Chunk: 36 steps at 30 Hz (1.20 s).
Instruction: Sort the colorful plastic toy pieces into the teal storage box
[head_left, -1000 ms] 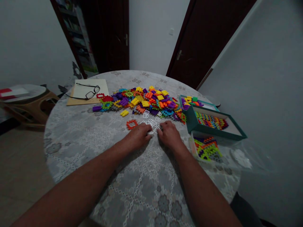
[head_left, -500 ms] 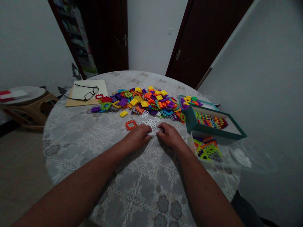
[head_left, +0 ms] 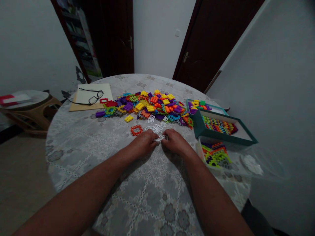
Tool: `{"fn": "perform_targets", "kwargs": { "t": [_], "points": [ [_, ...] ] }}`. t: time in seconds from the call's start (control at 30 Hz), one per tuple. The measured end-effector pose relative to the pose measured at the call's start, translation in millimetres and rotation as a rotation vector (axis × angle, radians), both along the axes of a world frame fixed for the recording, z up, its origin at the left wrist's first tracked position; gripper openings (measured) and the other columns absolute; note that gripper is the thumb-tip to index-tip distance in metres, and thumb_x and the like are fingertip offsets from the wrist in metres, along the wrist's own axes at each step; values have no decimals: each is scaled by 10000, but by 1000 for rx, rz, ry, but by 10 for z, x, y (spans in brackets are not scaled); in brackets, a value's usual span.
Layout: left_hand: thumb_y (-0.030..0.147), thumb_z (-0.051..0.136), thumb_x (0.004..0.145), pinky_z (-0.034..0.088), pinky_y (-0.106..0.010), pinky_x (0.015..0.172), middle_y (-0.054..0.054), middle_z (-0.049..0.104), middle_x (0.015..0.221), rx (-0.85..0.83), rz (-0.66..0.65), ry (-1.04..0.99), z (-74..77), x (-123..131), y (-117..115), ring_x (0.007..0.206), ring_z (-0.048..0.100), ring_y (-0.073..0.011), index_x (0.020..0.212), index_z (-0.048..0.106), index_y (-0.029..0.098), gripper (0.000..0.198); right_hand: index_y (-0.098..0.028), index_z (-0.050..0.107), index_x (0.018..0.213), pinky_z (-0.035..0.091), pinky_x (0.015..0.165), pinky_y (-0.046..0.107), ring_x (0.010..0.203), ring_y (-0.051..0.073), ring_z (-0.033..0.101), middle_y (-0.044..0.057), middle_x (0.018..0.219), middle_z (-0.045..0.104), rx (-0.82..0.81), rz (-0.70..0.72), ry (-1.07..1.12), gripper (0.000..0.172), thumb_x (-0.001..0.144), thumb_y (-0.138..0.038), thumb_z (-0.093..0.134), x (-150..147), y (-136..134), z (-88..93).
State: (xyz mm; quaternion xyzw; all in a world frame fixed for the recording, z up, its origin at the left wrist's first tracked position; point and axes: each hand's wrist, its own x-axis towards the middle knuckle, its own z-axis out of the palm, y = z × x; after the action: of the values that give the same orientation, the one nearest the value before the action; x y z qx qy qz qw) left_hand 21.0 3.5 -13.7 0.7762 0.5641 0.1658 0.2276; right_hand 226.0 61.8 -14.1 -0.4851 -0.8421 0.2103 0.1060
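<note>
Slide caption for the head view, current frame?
Left hand and right hand pinch white grid pieces near a colorful toy heap on a patterned tablecloth.

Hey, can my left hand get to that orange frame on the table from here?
Probably yes: your left hand is close beside the orange frame, with nothing standing between them, though it seems to be pinching a white piece.

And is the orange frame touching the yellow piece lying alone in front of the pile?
Apart. The head view shows a bare strip of tablecloth between the orange frame and the yellow piece.
</note>
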Motion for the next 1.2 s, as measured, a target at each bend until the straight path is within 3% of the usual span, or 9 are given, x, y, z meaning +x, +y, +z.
{"fn": "perform_targets", "kwargs": {
  "t": [0.23, 0.4, 0.53, 0.67, 0.8, 0.9, 1.07, 1.2],
  "points": [
    [207, 595, 971, 527, -422, 994, -119, 714, 1110, 35, -30, -35, -48, -15, 19, 1079, 657, -282, 1132, 765, 200, 234, -171, 693, 1059, 448, 866, 304, 1022, 240, 646, 112, 1107, 723, -44, -46, -81, 187, 873, -189, 700, -106, -2, 76],
    [215, 616, 968, 527, -419, 1013, -114, 737, 1154, 34, -18, -52, -41, -9, -5, 1108, 672, -280, 1148, 731, 228, 214, -208, 630, 968, 422, 794, 274, 941, 201, 615, 44, 1014, 690, -43, -51, 110, 201, 793, -132, 693, -80, -44, 23],
    [209, 673, 947, 545, -407, 994, -103, 760, 1225, 10, 64, -85, -8, 10, -24, 1123, 701, -275, 1263, 654, 247, 319, -229, 600, 918, 378, 704, 270, 799, 176, 581, -25, 835, 642, -82, -72, 256, 122, 825, -176, 657, -13, -91, -36],
    [195, 688, 949, 561, -408, 985, -106, 782, 1238, -5, 94, -116, 0, 22, -24, 1117, 734, -273, 1444, 567, 258, 514, -240, 649, 1029, 424, 755, 277, 838, 178, 614, -24, 882, 679, -87, -27, 373, 206, 838, -166, 627, 7, -103, -70],
    [145, 684, 932, 538, -442, 1087, -136, 742, 1364, 57, 78, -139, -44, 23, -17, 1207, 717, -281, 1581, 488, 245, 686, -232, 690, 1127, 461, 824, 298, 895, 186, 638, 1, 982, 711, -71, 137, 392, 328, 836, -119, 589, -10, -137, -37],
    [130, 680, 916, 518, -468, 1140, -144, 701, 1426, 86, 65, -160, -89, 15, -9, 1270, 685, -290, 1594, 487, 237, 713, -218, 701, 1109, 467, 830, 301, 932, 195, 638, 23, 1044, 714, -55, 206, 373, 306, 831, -117, 622, -28, -180, 11],
    [126, 658, 896, 511, -474, 1162, -140, 648, 1440, 137, 36, -174, -153, -22, 22, 1336, 627, -299, 1566, 524, 243, 694, -211, 716, 1128, 473, 847, 314, 949, 208, 636, 43, 1046, 727, -8, 138, 319, 230, 906, -170, 677, -81, -211, 6],
    [119, 610, 893, 495, -488, 1195, -164, 639, 1444, 148, 22, -148, -203, -44, 38, 1377, 602, -314, 1579, 518, 209, 697, -184, 719, 1141, 487, 894, 331, 979, 220, 643, 65, 1069, 729, 43, 179, 288, 225, 922, -155, 677, -119, -198, -56]
  ]
}}
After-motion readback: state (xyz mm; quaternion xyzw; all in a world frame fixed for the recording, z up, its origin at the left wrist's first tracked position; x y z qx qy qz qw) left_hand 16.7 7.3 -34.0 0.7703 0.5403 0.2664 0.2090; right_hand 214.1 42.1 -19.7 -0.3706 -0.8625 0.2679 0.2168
